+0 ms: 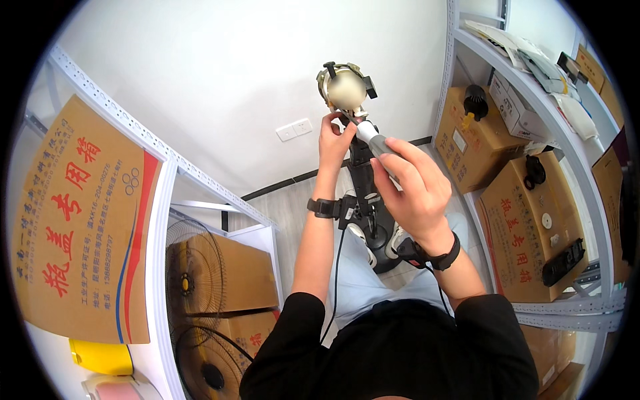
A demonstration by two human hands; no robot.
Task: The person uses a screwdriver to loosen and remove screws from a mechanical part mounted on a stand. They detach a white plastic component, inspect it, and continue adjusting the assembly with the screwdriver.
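Observation:
In front of me stands a floor fan with its motor point(347, 91) bare, round and cream-coloured in a metal frame. Its black pole point(363, 190) runs down to a round base between my feet. My right hand point(417, 187) is closed around a screwdriver point(382, 145) with a grey handle and white collar. The screwdriver slants up to the left, toward the neck under the motor. There my left hand point(337, 143) is closed, thumb and fingers gripping the fan's neck. Its fingertips are partly hidden, and I cannot make out where the screwdriver's tip rests.
Wire fan guards point(195, 273) lean by cartons point(233, 270) on the left shelf. On the right shelf, a black motor cover point(475, 100) and other black parts point(535, 172) sit on cartons. Behind the fan is a white wall with a socket plate point(294, 129). Cables hang from both wrist straps.

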